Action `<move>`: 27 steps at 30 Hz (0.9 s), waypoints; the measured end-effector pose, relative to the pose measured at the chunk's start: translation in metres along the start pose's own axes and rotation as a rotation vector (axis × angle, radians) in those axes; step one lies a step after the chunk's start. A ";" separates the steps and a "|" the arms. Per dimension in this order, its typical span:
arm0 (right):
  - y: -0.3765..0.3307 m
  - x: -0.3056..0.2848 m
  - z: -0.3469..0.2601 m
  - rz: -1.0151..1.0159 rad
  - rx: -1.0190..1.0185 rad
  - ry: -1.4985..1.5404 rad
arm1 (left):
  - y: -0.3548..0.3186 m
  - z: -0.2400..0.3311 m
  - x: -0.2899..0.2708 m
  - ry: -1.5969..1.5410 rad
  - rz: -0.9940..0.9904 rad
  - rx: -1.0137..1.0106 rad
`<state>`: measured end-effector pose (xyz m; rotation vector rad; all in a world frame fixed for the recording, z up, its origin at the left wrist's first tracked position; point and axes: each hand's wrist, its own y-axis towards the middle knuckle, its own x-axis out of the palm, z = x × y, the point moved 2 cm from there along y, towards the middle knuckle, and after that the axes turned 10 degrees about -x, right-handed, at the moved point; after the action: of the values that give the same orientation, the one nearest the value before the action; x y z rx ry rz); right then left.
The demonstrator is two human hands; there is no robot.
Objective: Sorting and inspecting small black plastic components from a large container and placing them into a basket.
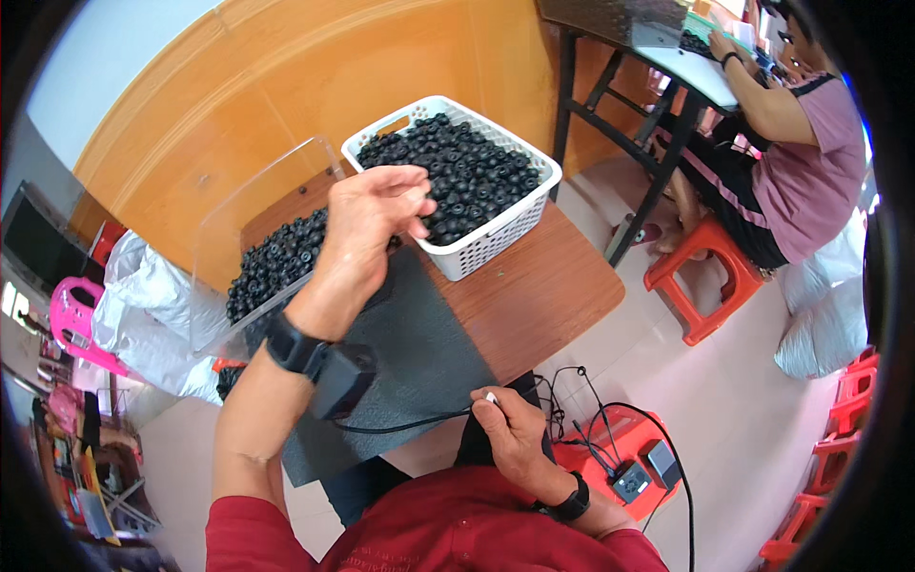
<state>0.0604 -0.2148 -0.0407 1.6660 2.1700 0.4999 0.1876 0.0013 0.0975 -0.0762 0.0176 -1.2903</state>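
My left hand (367, 214) hovers over the near left rim of a white perforated plastic basket (488, 250). Its fingers are bent together in a pinch; what they hold, if anything, is too small to make out. Glossy black beads (467, 181), round with what look like holes, fill the basket. More black beads (276, 262) lie in a clear plastic bin (214, 229) to the left, partly behind my forearm. Low in front of my body, my right hand (515, 439) is closed, with a small white piece (491, 398) showing at its thumb.
A brown wooden board (534, 296) and a dark grey mat (419, 315) lie beneath. Black cables run to adapters (631, 481) on a red stool (620, 429). At right, another person (810, 172) sits at a table (691, 71). White sacks (152, 305) stand left.
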 end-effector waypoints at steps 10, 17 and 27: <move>-0.007 0.024 0.007 -0.130 0.138 0.084 | -0.071 0.015 -0.198 0.441 0.209 -0.198; -0.010 0.031 -0.006 -0.214 0.121 0.041 | -0.072 -0.011 -0.232 0.889 -0.009 -0.290; -0.017 0.035 -0.023 -0.202 0.010 0.015 | -0.041 -0.024 -0.210 0.832 -0.320 -0.416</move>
<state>0.0264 -0.1865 -0.0309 1.4310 2.3226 0.4462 0.0886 0.1906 0.0702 0.1115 1.0219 -1.5415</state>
